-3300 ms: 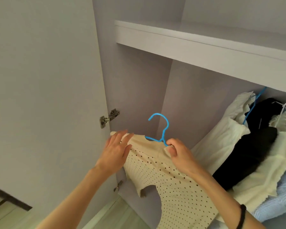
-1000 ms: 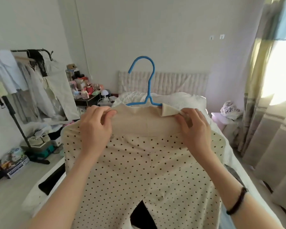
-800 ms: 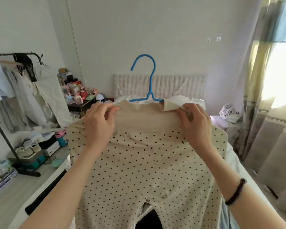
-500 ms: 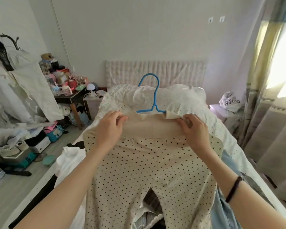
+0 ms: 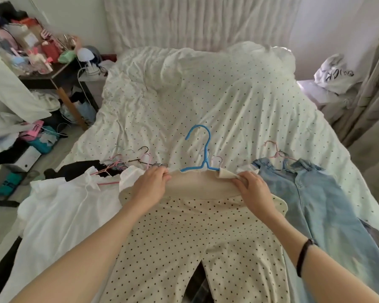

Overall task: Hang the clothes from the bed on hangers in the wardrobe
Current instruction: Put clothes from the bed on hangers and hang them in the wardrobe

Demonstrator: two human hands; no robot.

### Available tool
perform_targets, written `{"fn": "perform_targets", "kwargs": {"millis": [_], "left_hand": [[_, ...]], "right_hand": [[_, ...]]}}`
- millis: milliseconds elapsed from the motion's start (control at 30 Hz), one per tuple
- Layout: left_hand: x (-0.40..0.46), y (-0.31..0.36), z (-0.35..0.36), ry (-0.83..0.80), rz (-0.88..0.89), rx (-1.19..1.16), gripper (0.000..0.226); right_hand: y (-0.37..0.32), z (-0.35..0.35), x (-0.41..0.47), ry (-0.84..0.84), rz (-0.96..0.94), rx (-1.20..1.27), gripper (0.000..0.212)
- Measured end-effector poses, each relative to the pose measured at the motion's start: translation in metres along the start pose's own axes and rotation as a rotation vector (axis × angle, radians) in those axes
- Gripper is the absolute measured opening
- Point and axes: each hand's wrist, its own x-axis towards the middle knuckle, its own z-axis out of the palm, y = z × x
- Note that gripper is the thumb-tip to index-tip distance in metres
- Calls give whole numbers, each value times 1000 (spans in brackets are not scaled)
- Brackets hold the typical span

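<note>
White, dot-printed bedding covers the bed (image 5: 206, 95), which fills most of the view, with a ribbed pale headboard (image 5: 195, 20) against the wall behind it. To the left stands a dark table (image 5: 50, 77) crowded with small bottles and boxes, and more clutter lies on the floor below it; to the right hang curtains (image 5: 372, 88), with a white bag (image 5: 335, 73) near them. Both hands are closed in a pinch on the plain beige waistband of the dotted trousers (image 5: 184, 241): the left hand (image 5: 150, 186) grips its left end, the right hand (image 5: 254, 191) its right end, where a corner of the band is folded outward. A dark band circles the right wrist. The trousers are on a blue hanger (image 5: 202, 149), whose hook rises above the waistband over the bedding; whether the hook touches the sheet cannot be told. Their two legs run down toward the lower edge, spread over the near part of the bed. Three garments lie side by side here: a white top (image 5: 64, 211) on the left, the trousers in the middle, and jeans (image 5: 319, 206) on the right. The top and the jeans each have a pink hanger, and a tangle of loose hangers (image 5: 131, 160), too jumbled to count, sits just beyond the top beside a black garment (image 5: 79, 171).
</note>
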Motion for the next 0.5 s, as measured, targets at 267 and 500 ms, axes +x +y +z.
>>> {"fn": "perform_targets", "kwargs": {"millis": [267, 500], "left_hand": [[82, -49, 117, -117, -79, 87, 17], [116, -72, 198, -164, -46, 182, 19]], "right_hand": [[72, 103, 82, -154, 48, -53, 19], [125, 175, 97, -198, 167, -338, 30]]}}
